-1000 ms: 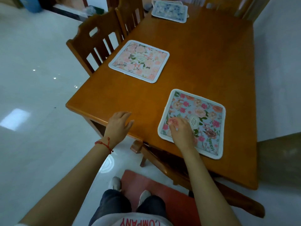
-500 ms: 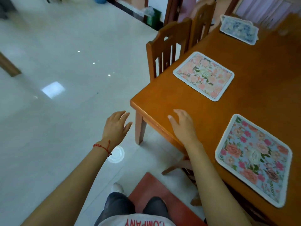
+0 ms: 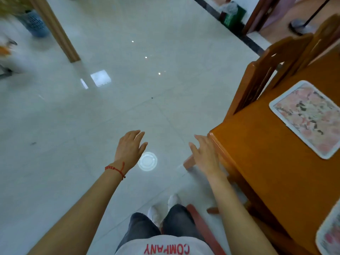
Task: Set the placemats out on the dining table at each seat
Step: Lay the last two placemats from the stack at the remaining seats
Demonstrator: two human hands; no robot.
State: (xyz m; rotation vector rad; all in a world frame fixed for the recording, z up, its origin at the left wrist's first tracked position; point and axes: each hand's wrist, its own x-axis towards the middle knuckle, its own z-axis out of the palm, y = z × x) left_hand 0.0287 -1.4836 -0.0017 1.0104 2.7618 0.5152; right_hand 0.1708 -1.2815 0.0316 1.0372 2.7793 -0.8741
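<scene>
The wooden dining table [image 3: 261,155] fills the right side of the view, seen from its near corner. A pink floral placemat [image 3: 309,116] lies flat on it beside a chair. Only a corner of a second floral placemat [image 3: 330,234] shows at the lower right edge. My left hand [image 3: 129,147] hangs over the floor, fingers spread, holding nothing. My right hand [image 3: 205,153] is open and empty too, right at the table's corner edge.
A wooden chair [image 3: 272,70] is tucked in at the table's left side. A shiny tiled floor [image 3: 110,116] spreads to the left, with a wooden post [image 3: 55,30] and a blue bin [image 3: 35,24] far off. A red mat [image 3: 204,229] lies by my feet.
The view has swung left, away from the table. My right hand has come off the blue-green floral placemat and now sits at the table corner; that mat slid nearly out of view.
</scene>
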